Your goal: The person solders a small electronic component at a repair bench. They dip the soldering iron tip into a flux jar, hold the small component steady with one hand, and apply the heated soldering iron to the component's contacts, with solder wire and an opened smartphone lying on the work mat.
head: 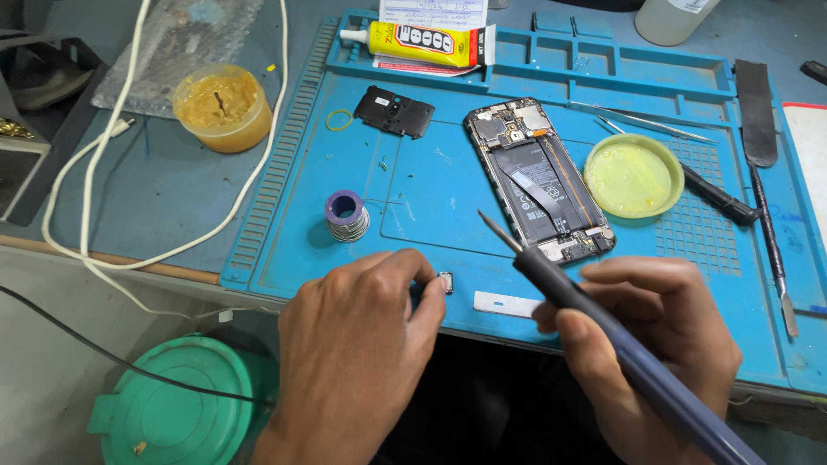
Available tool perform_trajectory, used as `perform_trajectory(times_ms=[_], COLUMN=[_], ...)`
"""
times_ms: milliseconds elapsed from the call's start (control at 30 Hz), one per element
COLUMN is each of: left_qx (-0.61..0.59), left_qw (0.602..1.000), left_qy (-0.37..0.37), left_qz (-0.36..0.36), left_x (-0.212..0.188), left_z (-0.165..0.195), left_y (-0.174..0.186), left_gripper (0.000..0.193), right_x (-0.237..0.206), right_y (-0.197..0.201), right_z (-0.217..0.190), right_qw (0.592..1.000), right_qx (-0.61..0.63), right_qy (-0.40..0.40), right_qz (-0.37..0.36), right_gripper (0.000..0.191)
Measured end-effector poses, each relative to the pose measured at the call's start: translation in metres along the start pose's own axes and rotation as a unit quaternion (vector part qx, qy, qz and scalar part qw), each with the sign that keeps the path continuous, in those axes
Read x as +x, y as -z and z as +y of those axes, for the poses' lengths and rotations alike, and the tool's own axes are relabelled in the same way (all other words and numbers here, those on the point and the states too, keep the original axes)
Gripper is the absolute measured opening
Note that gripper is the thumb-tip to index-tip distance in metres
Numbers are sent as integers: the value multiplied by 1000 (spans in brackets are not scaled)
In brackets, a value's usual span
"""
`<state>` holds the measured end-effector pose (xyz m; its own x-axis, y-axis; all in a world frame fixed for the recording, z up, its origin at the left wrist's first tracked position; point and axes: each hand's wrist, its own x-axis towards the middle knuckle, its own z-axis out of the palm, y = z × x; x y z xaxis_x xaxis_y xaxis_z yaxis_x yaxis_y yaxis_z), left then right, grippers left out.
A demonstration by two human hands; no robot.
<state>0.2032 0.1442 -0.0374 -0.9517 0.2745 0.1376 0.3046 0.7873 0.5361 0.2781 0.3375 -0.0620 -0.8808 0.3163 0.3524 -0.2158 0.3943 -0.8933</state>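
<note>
Blue repair mat [413, 224] on the surface; left hand [362, 344] fingers pinch a small metal component [445, 282] at its near edge, and right hand [655, 336] fingers are clamped on a soldering iron [594, 314]. Iron's long axis runs lower right to upper left, tip toward the opened phone [540, 179]. Risk: the tip looks close to fingertips and phone, so a slip could burn either.

Soldering iron [637, 362] handle cut off btm edge; small part [445, 282] too tiny to ID.
</note>
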Motion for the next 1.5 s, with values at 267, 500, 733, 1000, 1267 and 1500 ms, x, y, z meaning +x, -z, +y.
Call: perform_trajectory(times_ms=[267, 500, 733, 1000, 1267, 1500], left_qx=[-33, -52, -59, -63, -75, -102], left_qw=[999, 998, 998, 998, 996, 986], left_qy=[7, -11, 8, 5, -24, -119], left_qz=[31, 43, 25, 17, 40, 47], left_x=[-3, -4, -4, -3, -6, -13], left_z=[0, -1, 0, 0, -3, -11], left_y=[-4, -5, -2, -2, -4, -7], left_gripper=[14, 15, 15, 15, 14, 11], right_x=[23, 33, 34, 36, 29, 1], right_y=[-27, -37, -37, -39, -31, 5], right_z=[0, -1, 1, -2, 1, 3], right_qw=[999, 997, 997, 996, 998, 995], right_qx=[-1, 27, 23, 22, 31, -86], right_qy=[10, -13, -15, -20, -6, -31], right_qz=[-39, -69, -77, -82, -59, 43], right_gripper=[22, 18, 18, 18, 19, 30])
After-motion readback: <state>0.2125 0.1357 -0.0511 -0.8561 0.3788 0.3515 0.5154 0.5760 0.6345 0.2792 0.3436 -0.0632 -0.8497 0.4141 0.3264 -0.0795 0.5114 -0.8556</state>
